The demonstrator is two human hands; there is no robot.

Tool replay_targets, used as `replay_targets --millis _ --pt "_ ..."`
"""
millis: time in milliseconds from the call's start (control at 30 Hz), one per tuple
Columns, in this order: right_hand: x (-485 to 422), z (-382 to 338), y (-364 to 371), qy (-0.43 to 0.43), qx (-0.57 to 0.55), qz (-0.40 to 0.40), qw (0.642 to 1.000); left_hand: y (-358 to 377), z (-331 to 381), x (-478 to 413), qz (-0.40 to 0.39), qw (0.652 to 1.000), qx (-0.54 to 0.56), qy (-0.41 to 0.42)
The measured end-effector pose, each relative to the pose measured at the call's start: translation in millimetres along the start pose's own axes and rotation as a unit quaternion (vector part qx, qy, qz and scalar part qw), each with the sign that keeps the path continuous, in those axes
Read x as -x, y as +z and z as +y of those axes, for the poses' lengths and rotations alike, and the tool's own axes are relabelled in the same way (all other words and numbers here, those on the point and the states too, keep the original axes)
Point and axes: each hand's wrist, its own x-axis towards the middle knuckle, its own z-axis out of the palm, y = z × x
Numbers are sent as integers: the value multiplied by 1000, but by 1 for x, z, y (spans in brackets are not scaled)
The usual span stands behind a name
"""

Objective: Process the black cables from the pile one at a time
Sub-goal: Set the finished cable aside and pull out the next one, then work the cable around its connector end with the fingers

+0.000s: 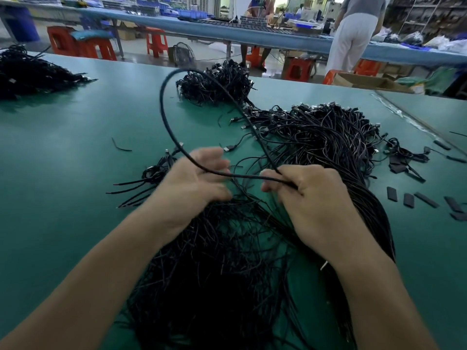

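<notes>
A big pile of black cables (316, 137) covers the green table (63, 152) in front of me and runs under both forearms. One black cable (161, 104) arcs up in a tall loop above the table. My right hand (310, 195) grips both ends of that loop in a closed fist. My left hand (194, 180) is blurred, palm up with fingers spread, and the cable lies across its fingers.
A second heap of cables (217, 82) sits at the back middle and a third (30, 72) at far left. Short black sleeve pieces (409, 199) lie at right. People stand at a far workbench (227, 34) with orange stools.
</notes>
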Motion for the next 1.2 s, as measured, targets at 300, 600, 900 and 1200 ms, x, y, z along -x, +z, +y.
replay_targets --millis 300,600,900,1200 --pt "1 -14 17 -57 -9 -15 998 27 -6 19 -183 979 -92 19" --pt "-3 5 9 115 -19 44 992 12 7 10 0 994 113 -9" --pt "-6 6 -6 279 -287 47 915 8 -1 7 4 999 48 -25" --pt "2 13 -11 196 -169 4 966 17 -21 7 -48 975 -214 37"
